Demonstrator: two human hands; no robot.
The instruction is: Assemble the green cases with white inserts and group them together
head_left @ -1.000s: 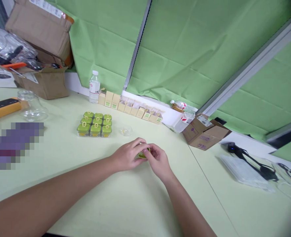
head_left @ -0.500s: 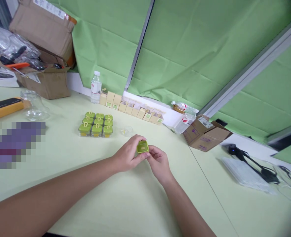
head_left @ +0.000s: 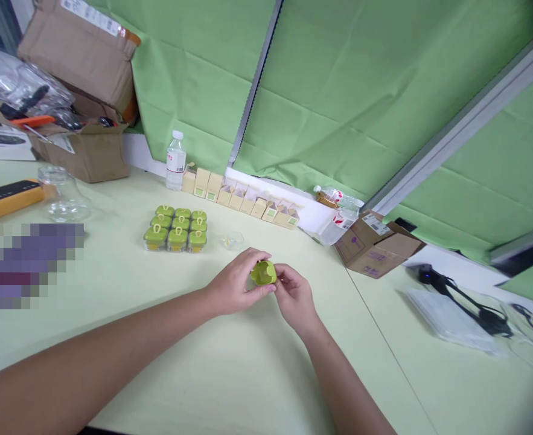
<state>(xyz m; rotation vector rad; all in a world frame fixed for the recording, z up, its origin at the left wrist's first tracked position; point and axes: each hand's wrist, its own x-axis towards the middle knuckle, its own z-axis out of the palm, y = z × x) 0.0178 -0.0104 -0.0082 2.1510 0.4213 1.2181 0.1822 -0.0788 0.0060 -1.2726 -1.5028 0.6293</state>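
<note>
A small green lid (head_left: 263,273) is held up above the table between both hands, its hollow inner side facing me. My left hand (head_left: 236,283) grips it, fingers along the far edge and thumb along the near edge. My right hand (head_left: 294,296) pinches its right rim, fingers curled. Behind the hands lies a small clear container (head_left: 233,241), without a lid. To its left, several small clear jars with green lids (head_left: 180,223) stand packed in rows, each lid carrying a pale yellow loop.
Small tan cartons (head_left: 238,196) line the wall beside an upright water bottle (head_left: 175,160). Bottles (head_left: 338,223) and a cardboard box (head_left: 375,244) stand back right. At left are a clear glass vessel (head_left: 67,196), a yellow-black power strip (head_left: 8,199) and an open box (head_left: 85,151).
The green lid has tilted and turned in my hands, so more of its hollow inside shows. My right hand has shifted slightly right; the other things stay put.
</note>
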